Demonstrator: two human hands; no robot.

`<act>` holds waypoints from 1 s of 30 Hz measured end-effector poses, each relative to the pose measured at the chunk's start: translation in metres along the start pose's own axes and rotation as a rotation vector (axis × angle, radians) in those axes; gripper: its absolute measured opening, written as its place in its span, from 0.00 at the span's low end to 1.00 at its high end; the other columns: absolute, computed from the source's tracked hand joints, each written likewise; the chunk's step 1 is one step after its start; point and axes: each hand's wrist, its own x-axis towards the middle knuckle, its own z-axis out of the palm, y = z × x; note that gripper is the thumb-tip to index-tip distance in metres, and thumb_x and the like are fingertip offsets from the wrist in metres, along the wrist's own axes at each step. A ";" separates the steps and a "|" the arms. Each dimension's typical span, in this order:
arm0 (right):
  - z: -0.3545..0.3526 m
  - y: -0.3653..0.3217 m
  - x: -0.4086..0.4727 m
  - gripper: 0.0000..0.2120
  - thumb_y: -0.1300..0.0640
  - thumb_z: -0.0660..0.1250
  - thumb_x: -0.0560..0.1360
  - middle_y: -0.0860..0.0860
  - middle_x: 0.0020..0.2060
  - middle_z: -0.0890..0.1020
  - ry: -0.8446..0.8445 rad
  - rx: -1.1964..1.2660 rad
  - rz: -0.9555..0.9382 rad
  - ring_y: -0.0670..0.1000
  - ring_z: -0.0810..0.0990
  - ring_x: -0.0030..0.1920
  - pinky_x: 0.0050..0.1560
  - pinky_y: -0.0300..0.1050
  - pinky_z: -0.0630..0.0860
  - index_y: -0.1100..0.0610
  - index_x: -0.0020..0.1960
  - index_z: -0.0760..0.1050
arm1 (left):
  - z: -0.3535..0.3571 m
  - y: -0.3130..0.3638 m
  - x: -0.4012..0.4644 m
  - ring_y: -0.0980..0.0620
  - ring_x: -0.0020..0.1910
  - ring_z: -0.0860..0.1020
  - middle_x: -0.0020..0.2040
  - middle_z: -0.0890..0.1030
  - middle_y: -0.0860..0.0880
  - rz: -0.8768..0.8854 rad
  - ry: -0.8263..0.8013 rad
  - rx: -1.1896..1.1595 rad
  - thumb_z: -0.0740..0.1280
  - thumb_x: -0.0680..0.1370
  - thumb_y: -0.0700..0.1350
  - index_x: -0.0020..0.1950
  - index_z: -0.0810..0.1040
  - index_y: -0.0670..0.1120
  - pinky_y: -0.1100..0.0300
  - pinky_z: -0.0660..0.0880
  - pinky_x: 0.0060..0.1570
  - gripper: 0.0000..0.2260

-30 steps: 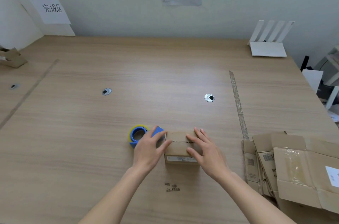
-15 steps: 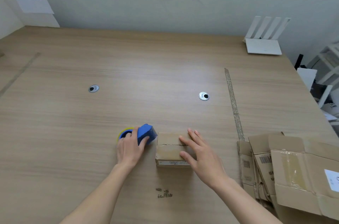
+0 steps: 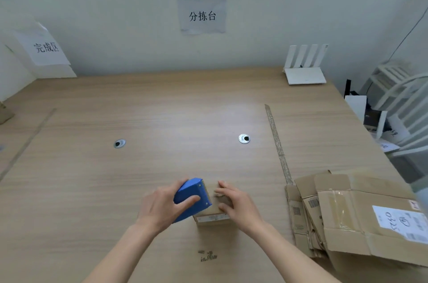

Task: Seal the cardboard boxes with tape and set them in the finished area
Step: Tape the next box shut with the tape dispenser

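Left hand [image 3: 162, 207] gripping blue tape dispenser [image 3: 192, 197] against small cardboard box [image 3: 214, 214]; right hand [image 3: 236, 202] flat on box top, fingers loosely extended.

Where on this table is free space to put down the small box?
Bare wood lies between the two grommets and left toward the finished-area sign. Crowded: flattened cartons on the right.

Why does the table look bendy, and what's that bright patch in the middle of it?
Head view: the wide-angle lens curves the table edges; the pale patch is soft glare on the wood; the left hand and right hand look slightly blurred.
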 end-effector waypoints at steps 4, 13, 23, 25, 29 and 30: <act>-0.006 -0.005 -0.002 0.25 0.69 0.59 0.77 0.39 0.68 0.74 -0.033 0.289 0.112 0.35 0.61 0.73 0.75 0.38 0.60 0.49 0.65 0.80 | 0.006 0.008 -0.003 0.58 0.41 0.78 0.48 0.82 0.62 -0.006 -0.043 -0.021 0.55 0.74 0.73 0.69 0.71 0.64 0.63 0.69 0.36 0.27; -0.008 -0.011 0.003 0.11 0.50 0.65 0.82 0.45 0.71 0.70 -0.095 0.460 0.168 0.38 0.57 0.77 0.75 0.47 0.63 0.42 0.63 0.79 | 0.008 0.011 0.001 0.58 0.43 0.78 0.52 0.82 0.62 0.038 -0.052 0.028 0.59 0.78 0.68 0.71 0.69 0.64 0.64 0.68 0.37 0.23; 0.003 -0.006 0.007 0.04 0.51 0.70 0.78 0.45 0.61 0.81 0.103 0.413 0.188 0.40 0.67 0.73 0.70 0.48 0.69 0.51 0.46 0.80 | 0.005 0.021 0.005 0.57 0.49 0.80 0.55 0.82 0.61 0.059 -0.090 0.114 0.52 0.75 0.74 0.75 0.66 0.63 0.61 0.73 0.41 0.32; 0.007 -0.008 0.005 0.04 0.53 0.67 0.79 0.45 0.58 0.81 0.144 0.379 0.158 0.40 0.69 0.70 0.67 0.46 0.70 0.53 0.46 0.77 | 0.005 0.025 0.008 0.56 0.50 0.81 0.56 0.83 0.60 0.083 -0.089 0.189 0.44 0.70 0.77 0.76 0.65 0.62 0.60 0.71 0.39 0.39; -0.003 0.000 0.003 0.05 0.60 0.65 0.80 0.47 0.52 0.82 0.274 0.451 0.211 0.43 0.79 0.59 0.57 0.45 0.75 0.56 0.44 0.74 | -0.002 0.035 0.018 0.52 0.51 0.81 0.57 0.83 0.56 0.062 -0.159 0.295 0.52 0.76 0.74 0.75 0.67 0.61 0.57 0.67 0.38 0.32; -0.011 0.005 0.001 0.06 0.60 0.65 0.80 0.47 0.53 0.82 0.319 0.477 0.244 0.44 0.80 0.57 0.57 0.45 0.76 0.56 0.44 0.74 | -0.004 0.033 0.020 0.51 0.52 0.81 0.57 0.83 0.56 0.047 -0.170 0.307 0.52 0.76 0.74 0.74 0.67 0.61 0.57 0.67 0.38 0.31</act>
